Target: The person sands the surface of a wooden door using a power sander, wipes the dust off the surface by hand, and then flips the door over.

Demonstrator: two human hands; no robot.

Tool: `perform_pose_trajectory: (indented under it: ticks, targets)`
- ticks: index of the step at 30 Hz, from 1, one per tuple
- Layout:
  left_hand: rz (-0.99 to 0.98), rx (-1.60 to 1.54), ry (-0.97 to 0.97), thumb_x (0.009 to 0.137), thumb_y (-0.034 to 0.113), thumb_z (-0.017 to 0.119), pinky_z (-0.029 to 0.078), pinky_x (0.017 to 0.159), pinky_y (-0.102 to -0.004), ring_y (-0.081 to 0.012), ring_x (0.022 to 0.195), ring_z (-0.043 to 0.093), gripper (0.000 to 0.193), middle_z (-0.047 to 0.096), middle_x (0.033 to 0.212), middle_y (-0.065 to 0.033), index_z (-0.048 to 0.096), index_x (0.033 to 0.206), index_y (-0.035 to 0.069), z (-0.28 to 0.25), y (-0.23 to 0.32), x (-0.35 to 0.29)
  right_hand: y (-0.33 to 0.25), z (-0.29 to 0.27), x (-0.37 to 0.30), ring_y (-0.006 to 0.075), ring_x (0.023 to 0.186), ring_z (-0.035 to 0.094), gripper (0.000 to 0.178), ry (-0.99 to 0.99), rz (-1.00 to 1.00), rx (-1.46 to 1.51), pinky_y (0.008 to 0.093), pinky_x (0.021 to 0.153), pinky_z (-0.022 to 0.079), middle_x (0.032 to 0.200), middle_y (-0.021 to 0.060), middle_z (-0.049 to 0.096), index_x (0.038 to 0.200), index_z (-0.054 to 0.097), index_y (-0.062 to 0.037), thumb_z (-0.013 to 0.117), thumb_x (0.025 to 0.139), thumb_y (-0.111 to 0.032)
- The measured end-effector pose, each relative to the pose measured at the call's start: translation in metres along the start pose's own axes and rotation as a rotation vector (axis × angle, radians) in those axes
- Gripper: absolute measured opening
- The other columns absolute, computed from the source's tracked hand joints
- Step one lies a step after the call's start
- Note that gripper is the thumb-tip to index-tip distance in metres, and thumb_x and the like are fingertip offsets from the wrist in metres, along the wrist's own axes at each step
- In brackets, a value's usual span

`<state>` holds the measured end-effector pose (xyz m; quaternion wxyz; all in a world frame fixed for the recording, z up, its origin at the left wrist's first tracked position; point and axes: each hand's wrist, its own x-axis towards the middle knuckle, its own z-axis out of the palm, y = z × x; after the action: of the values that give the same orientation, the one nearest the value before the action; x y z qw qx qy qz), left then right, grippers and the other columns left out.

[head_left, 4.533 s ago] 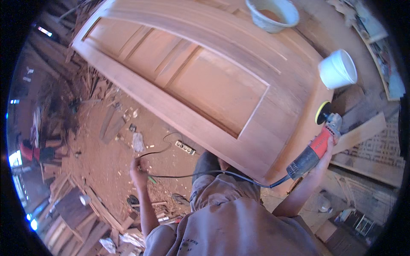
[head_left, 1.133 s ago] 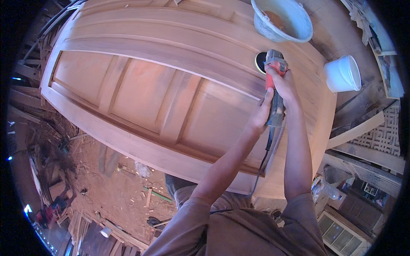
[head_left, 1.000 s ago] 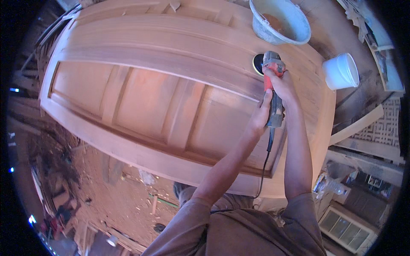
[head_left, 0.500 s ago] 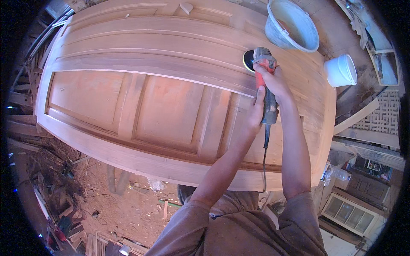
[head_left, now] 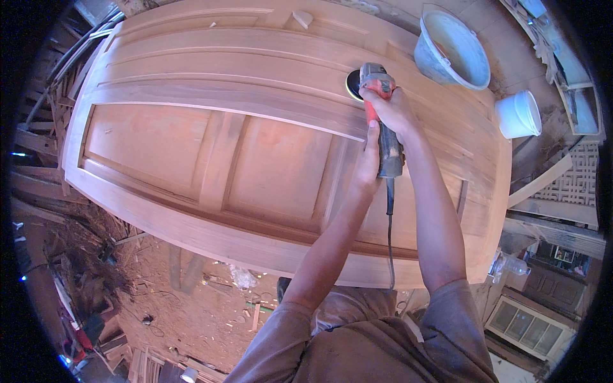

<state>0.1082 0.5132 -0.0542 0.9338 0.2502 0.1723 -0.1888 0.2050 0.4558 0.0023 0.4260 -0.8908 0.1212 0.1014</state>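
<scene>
Red and black, a power sander [head_left: 390, 156] is clamped between both hands: the right hand [head_left: 398, 113] wraps it towards the front, the left hand [head_left: 368, 163] grips it farther back. Just ahead of them, its round pad [head_left: 352, 84] is over a panelled wooden door [head_left: 274, 169]. Well right of both hands are a grey bucket [head_left: 434, 59] and a white bucket [head_left: 513, 116].

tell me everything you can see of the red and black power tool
The power tool has a long, dusty dark body, a red section and a grey, metal-looking head. A black disc with a yellow rim shows at the head's left, apparently against the panelled wooden piece below. The head points toward the picture's top. The right hand grips the red section; the left hand holds the dark body's left side. A dark cable trails from the rear end. Whether it is running cannot be told.
</scene>
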Motion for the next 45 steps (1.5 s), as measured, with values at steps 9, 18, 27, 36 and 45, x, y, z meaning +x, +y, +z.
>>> perform_pose_trajectory:
  ticks: [9, 18, 27, 36, 45]
  targets:
    - [0.046, -0.079, -0.039, 0.098, 0.058, 0.045, 0.05, 0.09, -0.035, -0.017, 0.104, 0.061, 0.058, 0.063, 0.117, -0.0043, 0.052, 0.133, 0.011, -0.033, 0.039, -0.001, -0.034, 0.041, 0.008, 0.0226, 0.093, 0.065, 0.055, -0.095, -0.033, -0.012, 0.0364, 0.082, 0.05, 0.103, 0.0131, 0.068, 0.11, 0.065, -0.0033, 0.076, 0.076, -0.044]
    - [0.249, -0.127, -0.064, 0.099, 0.055, 0.045, 0.048, 0.096, -0.0373, -0.0197, 0.11, 0.06, 0.058, 0.061, 0.123, -0.0057, 0.048, 0.137, 0.011, -0.04, 0.082, -0.012, -0.07, 0.079, 0.012, 0.0254, 0.09, 0.067, 0.053, -0.125, -0.12, 0.025, 0.0376, 0.081, 0.052, 0.095, 0.0155, 0.069, 0.1, 0.067, 0.0015, 0.078, 0.073, -0.043]
    - [0.066, -0.073, 0.002, 0.099, 0.055, 0.046, 0.049, 0.095, -0.0366, -0.019, 0.109, 0.06, 0.059, 0.061, 0.122, -0.0055, 0.048, 0.136, 0.01, 0.007, 0.006, -0.006, 0.006, 0.008, 0.011, 0.0224, 0.087, 0.068, 0.049, 0.002, -0.062, 0.015, 0.0363, 0.077, 0.052, 0.094, 0.0135, 0.07, 0.101, 0.068, -0.001, 0.077, 0.074, -0.041]
    - [-0.051, -0.027, -0.125, 0.099, 0.058, 0.041, 0.047, 0.097, -0.0369, -0.0189, 0.111, 0.059, 0.063, 0.06, 0.122, -0.0058, 0.046, 0.137, 0.009, 0.051, -0.107, 0.013, 0.093, -0.093, -0.008, 0.0263, 0.088, 0.069, 0.052, 0.109, -0.072, 0.077, 0.037, 0.077, 0.054, 0.093, 0.0168, 0.07, 0.1, 0.067, 0.0023, 0.077, 0.071, -0.04]
    - [-0.192, 0.014, -0.08, 0.097, 0.061, 0.045, 0.046, 0.098, -0.036, -0.0197, 0.114, 0.057, 0.068, 0.06, 0.126, -0.0062, 0.047, 0.139, 0.008, 0.082, -0.177, 0.019, 0.15, -0.154, -0.016, 0.0178, 0.086, 0.064, 0.047, 0.123, -0.019, 0.07, 0.0334, 0.078, 0.05, 0.096, 0.0092, 0.068, 0.108, 0.066, -0.0035, 0.075, 0.079, -0.039]
